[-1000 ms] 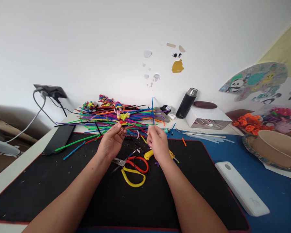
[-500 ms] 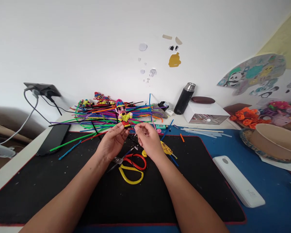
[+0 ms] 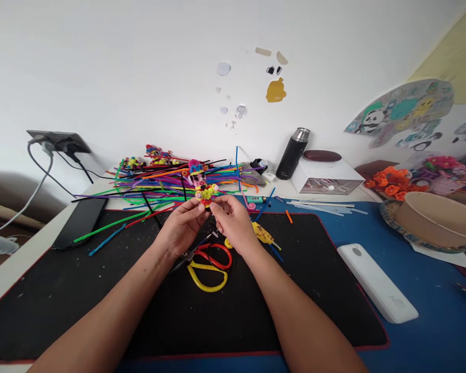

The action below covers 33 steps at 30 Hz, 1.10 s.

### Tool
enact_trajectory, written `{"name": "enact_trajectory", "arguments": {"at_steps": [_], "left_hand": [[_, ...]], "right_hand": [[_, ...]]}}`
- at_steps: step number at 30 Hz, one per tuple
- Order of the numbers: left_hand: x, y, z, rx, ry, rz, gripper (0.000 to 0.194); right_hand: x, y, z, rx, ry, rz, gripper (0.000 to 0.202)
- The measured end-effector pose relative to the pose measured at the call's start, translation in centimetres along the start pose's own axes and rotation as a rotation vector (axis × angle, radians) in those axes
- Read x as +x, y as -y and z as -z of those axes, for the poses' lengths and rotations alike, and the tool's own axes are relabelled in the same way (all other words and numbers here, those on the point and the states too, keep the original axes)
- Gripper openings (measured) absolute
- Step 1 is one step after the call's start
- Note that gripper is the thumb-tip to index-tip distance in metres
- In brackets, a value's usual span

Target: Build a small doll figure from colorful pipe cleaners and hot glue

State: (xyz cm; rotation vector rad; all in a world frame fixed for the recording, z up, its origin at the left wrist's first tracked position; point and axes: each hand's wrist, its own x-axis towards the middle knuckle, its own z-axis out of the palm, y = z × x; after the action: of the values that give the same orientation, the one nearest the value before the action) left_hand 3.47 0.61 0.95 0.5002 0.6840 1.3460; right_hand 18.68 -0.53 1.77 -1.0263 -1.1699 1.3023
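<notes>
the left hand (image 3: 180, 225) pinches a pipe-cleaner figurine (image 3: 205, 194) low on its body, between thumb and fingers, above the black desk mat (image 3: 314, 290). the right hand (image 3: 233, 223) is curled, its fingertips against the figurine's lower side; whether they grip it i cannot tell. the low hold probably steadies it while leaving its head and yellow top unsqueezed. below lie red-and-yellow-handled scissors (image 3: 212, 289), likely kept there for easy reach. behind, pipe cleaners (image 3: 159, 182) are heaped roughly lengthwise, perhaps so single ones pull free. farther right, a white box (image 3: 336, 171) shows thin sticks (image 3: 318, 185) through its front, a dark red case (image 3: 322, 155) on top. the inside of the beige bowl (image 3: 431, 223) is mostly hidden.
</notes>
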Motion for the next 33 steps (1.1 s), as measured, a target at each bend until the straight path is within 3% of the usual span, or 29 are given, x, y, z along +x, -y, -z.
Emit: {"name": "enact_trajectory", "arguments": {"at_steps": [13, 27, 33], "left_hand": [[0.3, 0.3, 0.6, 0.082, 0.027, -0.055, 0.032], [-0.5, 0.1, -0.4, 0.371, 0.031, -0.239, 0.040], [-0.8, -0.2, -0.8, 0.404, 0.039, -0.276, 0.048]], "right_hand": [[-0.1, 0.3, 0.0, 0.061, 0.013, -0.060, 0.034], [-0.1, -0.1, 0.0, 0.027, 0.037, -0.031, 0.040], [-0.2, 0.6, 0.0, 0.130, 0.060, -0.130, 0.048]]}}
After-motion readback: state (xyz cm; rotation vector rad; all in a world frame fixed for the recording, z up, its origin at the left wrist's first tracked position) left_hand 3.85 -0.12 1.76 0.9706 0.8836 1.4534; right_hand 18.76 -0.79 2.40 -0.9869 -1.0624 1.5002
